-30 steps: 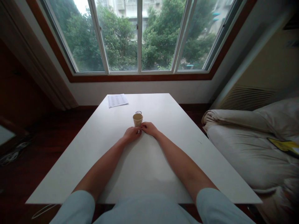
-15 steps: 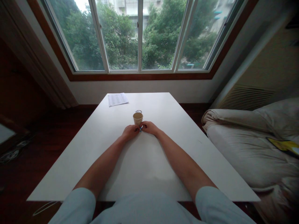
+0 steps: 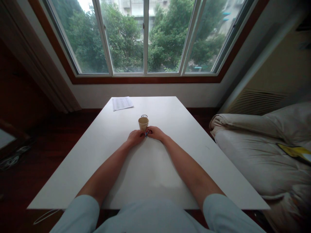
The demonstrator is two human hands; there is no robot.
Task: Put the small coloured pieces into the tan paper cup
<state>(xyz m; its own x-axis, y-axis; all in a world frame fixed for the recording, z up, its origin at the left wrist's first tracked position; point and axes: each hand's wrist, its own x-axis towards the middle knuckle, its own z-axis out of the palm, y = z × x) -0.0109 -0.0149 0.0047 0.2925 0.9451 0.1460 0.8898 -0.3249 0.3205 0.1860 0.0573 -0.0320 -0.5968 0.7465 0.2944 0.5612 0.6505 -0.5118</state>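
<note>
A tan paper cup (image 3: 143, 122) stands upright near the middle of the white table (image 3: 155, 174), its open top facing up. Just in front of it, my left hand (image 3: 135, 137) and my right hand (image 3: 155, 132) meet with fingertips almost together. Between them is a small blue and dark thing (image 3: 146, 133), too small to name. Fingers of both hands are closed in a pinch on it. A thin dark loop (image 3: 144, 115) lies right behind the cup, partly hidden by it.
Printed paper sheets (image 3: 122, 103) lie at the table's far left corner. To the right is a sofa (image 3: 240, 152) with a yellow and black item (image 3: 295, 152) on it. A window (image 3: 145, 38) is beyond the table. Cables (image 3: 14, 158) lie on the floor at left.
My fingers have shifted very slightly around the small blue and dark thing. The cup, the loop and the paper sheets stay where they were.
</note>
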